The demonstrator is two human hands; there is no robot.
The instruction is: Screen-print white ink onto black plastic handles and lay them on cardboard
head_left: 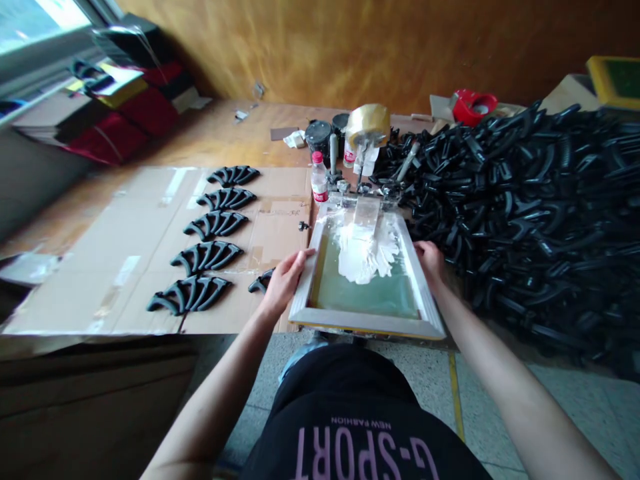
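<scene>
A screen printing frame [367, 319] lies in front of me, its grey border around a greenish mesh [360, 301]. White paste is spread over the upper mesh, where a flat pale blade [367, 215] rests. Fingers of my left hand [286, 279] close on the frame's left side. My right hand [431, 261] grips its right side, the fingertips partly hidden at the edge. Beyond the frame, metal clamps [365, 189] join its far end to a stand. Close by my left hand is a black curved plastic part [260, 281], partly covered by that hand.
Several rows of black curved parts [193, 293] lie on cardboard [125, 227] to the left. A large heap of black parts [525, 213] fills the right. Behind the frame stand a red-capped bottle [319, 179], a dark tub [319, 137] and a tape roll [369, 125].
</scene>
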